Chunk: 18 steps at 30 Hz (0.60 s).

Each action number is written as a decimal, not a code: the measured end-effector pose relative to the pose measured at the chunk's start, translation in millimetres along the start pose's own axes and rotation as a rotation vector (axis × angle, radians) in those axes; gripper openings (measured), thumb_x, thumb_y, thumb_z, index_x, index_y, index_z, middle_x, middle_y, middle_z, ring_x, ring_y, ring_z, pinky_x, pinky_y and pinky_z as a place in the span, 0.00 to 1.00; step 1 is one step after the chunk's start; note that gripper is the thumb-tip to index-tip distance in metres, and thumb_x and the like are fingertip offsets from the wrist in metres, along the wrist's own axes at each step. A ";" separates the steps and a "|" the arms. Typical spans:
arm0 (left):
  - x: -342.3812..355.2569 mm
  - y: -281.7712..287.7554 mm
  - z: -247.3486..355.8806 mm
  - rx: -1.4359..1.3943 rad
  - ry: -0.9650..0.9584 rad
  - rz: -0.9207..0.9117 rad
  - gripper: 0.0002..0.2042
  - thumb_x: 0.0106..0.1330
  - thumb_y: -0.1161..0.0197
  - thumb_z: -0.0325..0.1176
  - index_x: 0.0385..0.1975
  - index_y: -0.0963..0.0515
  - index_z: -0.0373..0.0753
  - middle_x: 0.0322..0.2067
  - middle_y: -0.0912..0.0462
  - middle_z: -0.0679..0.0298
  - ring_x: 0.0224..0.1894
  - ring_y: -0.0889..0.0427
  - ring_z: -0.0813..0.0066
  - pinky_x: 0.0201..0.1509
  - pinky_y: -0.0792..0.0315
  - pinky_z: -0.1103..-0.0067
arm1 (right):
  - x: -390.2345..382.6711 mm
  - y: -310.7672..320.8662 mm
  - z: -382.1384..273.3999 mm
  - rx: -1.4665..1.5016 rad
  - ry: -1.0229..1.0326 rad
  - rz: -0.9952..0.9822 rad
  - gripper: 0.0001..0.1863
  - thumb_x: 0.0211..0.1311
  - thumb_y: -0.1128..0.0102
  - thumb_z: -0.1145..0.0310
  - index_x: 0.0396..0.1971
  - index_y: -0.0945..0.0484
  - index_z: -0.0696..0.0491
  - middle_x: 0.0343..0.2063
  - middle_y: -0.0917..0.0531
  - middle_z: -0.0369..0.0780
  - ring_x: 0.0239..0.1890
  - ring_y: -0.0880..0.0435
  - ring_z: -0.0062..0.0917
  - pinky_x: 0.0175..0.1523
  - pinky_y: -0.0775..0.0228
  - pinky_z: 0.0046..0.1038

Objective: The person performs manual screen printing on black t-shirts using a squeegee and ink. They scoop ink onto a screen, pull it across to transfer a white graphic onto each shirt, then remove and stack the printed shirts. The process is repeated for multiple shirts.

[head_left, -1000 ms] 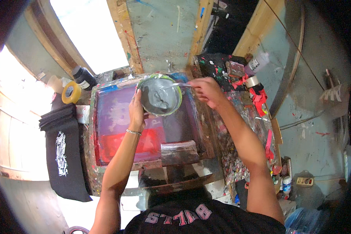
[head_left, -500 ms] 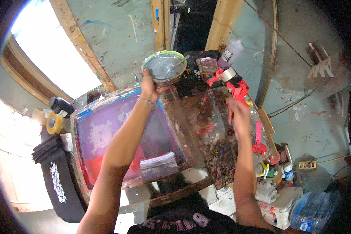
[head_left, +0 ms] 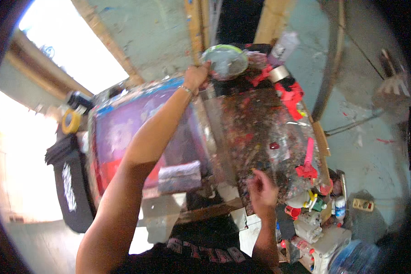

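At the far side of the worktable, my left hand (head_left: 198, 76) grips the near left rim of a green-rimmed bowl (head_left: 226, 65) of grey ink. The bowl is over or on the table's far end; contact is too blurred to tell. My right hand (head_left: 262, 191) is above the table's near right part, fingers loosely bent and apart, with nothing visible in it. Under my left forearm lies a framed printing screen (head_left: 169, 128) with purple and red mesh. A pale, ink-smeared block (head_left: 179, 177), perhaps a squeegee, rests on its near edge.
Red rags (head_left: 291, 97), a tape roll (head_left: 278, 73) and a bottle (head_left: 283, 48) stand at the far right. A pink-handled tool (head_left: 308, 155) lies nearer. Black printed cloth (head_left: 70, 182) and yellow tape (head_left: 71, 122) are left. Bottles and jugs (head_left: 324, 242) crowd the lower right.
My left hand has moved the bowl right and away, toward the rags. My right hand has drawn back toward me. The view has shifted slightly.
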<state>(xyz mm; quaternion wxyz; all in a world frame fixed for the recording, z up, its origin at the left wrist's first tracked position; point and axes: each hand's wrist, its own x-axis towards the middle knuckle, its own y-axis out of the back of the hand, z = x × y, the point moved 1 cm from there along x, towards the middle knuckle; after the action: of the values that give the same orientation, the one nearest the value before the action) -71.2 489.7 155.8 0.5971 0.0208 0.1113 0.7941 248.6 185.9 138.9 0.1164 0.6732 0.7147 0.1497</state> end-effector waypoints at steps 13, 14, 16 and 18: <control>-418.1 194.4 -107.8 0.896 -0.413 0.081 0.22 0.63 0.28 0.43 0.50 0.19 0.34 0.46 0.18 0.53 0.45 0.20 0.52 0.47 0.26 0.64 | 45.5 -166.8 -62.9 -0.885 1.008 -0.729 0.09 0.68 0.49 0.70 0.40 0.24 0.60 0.37 0.15 0.49 0.35 0.11 0.44 0.40 0.18 0.46; -422.6 190.2 -113.8 0.920 -0.380 0.088 0.22 0.61 0.27 0.43 0.48 0.19 0.34 0.47 0.20 0.54 0.47 0.21 0.52 0.50 0.27 0.63 | 61.0 -165.5 -93.1 -0.923 0.845 -0.817 0.10 0.69 0.51 0.69 0.41 0.25 0.60 0.37 0.14 0.51 0.40 0.11 0.48 0.44 0.19 0.50; -418.1 183.8 -121.9 0.967 -0.341 0.086 0.22 0.57 0.25 0.45 0.45 0.18 0.36 0.48 0.22 0.54 0.51 0.24 0.51 0.54 0.30 0.62 | 102.0 -183.3 -87.0 -0.820 0.728 -0.722 0.13 0.65 0.43 0.68 0.44 0.23 0.60 0.38 0.14 0.53 0.44 0.13 0.50 0.50 0.22 0.49; -410.2 187.6 -136.0 0.957 -0.293 0.067 0.22 0.54 0.25 0.45 0.44 0.18 0.36 0.44 0.23 0.55 0.50 0.25 0.52 0.54 0.32 0.62 | 130.0 -192.6 -97.7 -0.793 0.589 -0.850 0.15 0.61 0.41 0.70 0.47 0.22 0.58 0.40 0.14 0.54 0.46 0.14 0.51 0.52 0.23 0.49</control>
<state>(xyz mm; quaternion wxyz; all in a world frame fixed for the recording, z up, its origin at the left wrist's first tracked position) -153.5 28.9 102.0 0.5043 0.4074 0.3772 0.6614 25.4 300.5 162.8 0.2045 0.1688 0.8111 0.5213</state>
